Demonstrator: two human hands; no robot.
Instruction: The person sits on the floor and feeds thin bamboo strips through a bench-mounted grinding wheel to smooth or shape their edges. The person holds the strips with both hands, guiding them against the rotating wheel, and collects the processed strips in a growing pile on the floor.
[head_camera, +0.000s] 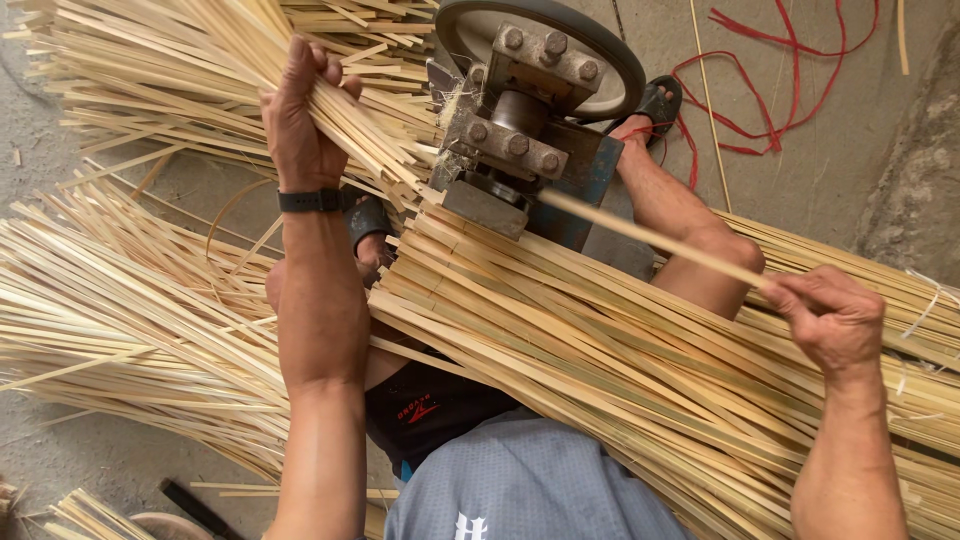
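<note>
My left hand (300, 110) is stretched forward and grips a bunch of thin bamboo strips (380, 130) that come out of the far side of a metal splitting machine (520, 130). A black band sits on that wrist. My right hand (830, 315) pinches the near end of a single bamboo strip (650, 238) that runs slantwise into the machine's rollers. A thick bundle of strips (600, 370) lies across my lap between both arms.
Heaps of bamboo strips (110, 320) cover the floor at the left and far left. A grey wheel (600, 50) tops the machine. Red cord (780, 90) lies on the concrete at the far right. My sandalled foot (655, 105) rests beside the machine.
</note>
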